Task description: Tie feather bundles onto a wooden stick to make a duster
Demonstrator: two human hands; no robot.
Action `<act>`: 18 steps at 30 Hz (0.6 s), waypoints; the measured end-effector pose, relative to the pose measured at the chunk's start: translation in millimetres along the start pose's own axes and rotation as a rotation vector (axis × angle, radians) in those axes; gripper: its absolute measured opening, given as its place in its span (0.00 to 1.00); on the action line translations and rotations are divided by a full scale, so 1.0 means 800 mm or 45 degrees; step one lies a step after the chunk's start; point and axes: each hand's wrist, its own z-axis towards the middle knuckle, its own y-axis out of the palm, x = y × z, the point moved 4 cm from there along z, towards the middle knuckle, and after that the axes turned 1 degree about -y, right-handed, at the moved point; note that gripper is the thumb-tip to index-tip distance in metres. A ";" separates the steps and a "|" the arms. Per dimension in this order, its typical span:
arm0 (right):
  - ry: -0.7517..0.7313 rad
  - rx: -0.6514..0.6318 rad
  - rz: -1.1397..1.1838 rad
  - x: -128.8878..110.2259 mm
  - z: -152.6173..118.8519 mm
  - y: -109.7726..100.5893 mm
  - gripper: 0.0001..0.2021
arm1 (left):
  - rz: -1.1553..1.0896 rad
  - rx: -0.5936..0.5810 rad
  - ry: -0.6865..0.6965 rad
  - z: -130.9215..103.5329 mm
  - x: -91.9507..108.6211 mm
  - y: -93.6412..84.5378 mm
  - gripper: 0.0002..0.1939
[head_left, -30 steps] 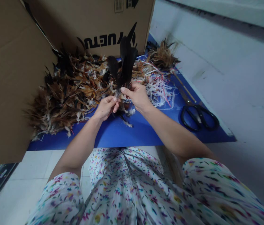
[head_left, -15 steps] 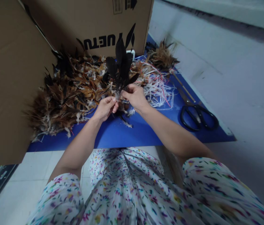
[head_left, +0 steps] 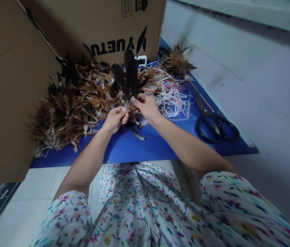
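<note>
- Two cardboard faces hem the work in: a plain panel (head_left: 8,89) at ten o'clock, a printed panel (head_left: 57,20) at twelve — little room to reach that way.
- Blue tabletop (head_left: 145,149) beneath, near edge at six; anything dropped close to it could slide off.
- Big feather heap (head_left: 80,99) from nine to eleven, crowding the left hand (head_left: 115,120); one careless brush could drag feathers loose.
- At three, a tangle of white and red strips (head_left: 172,99), just beyond the right hand (head_left: 146,108) — a snag could pull strands along.
- Brown feather bunch (head_left: 178,61) at two, well clear of the fingers, a stick (head_left: 203,97) reaching down from it.
- Black-handled scissors (head_left: 218,128) at four, near the right forearm (head_left: 186,144); a wide swing could bump them.
- Dead centre, the black feathers (head_left: 129,73), fanned towards twelve; should the pinch slacken, they could splay or slip.
- Both hands close together: left pinching the pale, downy base, right clamped just above.
- Smallest, a downy tuft (head_left: 136,132) at six, where a fallen feather might get mixed in.
</note>
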 end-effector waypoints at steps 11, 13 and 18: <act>-0.035 -0.029 0.187 -0.009 0.006 -0.010 0.23 | -0.087 0.133 -0.048 0.002 0.001 -0.005 0.10; -0.052 -0.036 0.155 -0.008 0.005 -0.008 0.23 | -0.046 0.129 -0.023 0.001 0.001 -0.005 0.11; -0.058 -0.001 0.118 -0.008 0.003 -0.004 0.22 | 0.102 0.090 0.096 0.002 0.003 -0.005 0.16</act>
